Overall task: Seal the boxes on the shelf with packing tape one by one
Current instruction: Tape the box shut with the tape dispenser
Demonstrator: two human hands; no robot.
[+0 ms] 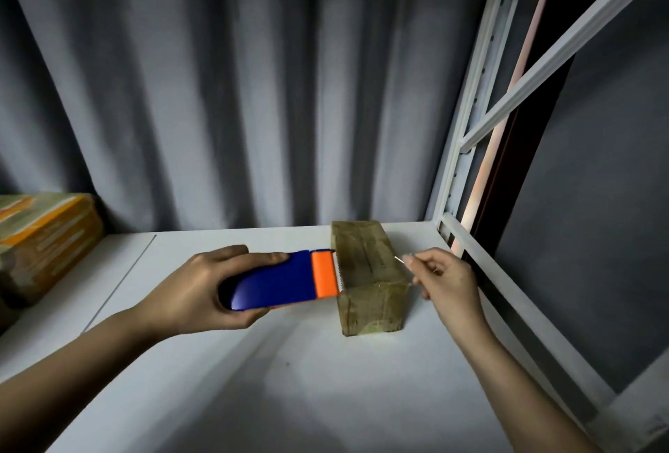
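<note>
Small brown box (365, 271) sits on the white shelf (289, 380), near the right frame post (467, 134). Left hand (202, 289) wraps around the blue tape dispenser (275, 282), its orange toothed end (325, 278) against the box's left top edge, probably to lay or cut tape there. Right hand (441, 278) has fingers curled, pinching what looks like a clear tape end at the box's right edge, likely keeping the strip taut across the top. Another box (40, 239) with orange tape sits far left, well apart.
</note>
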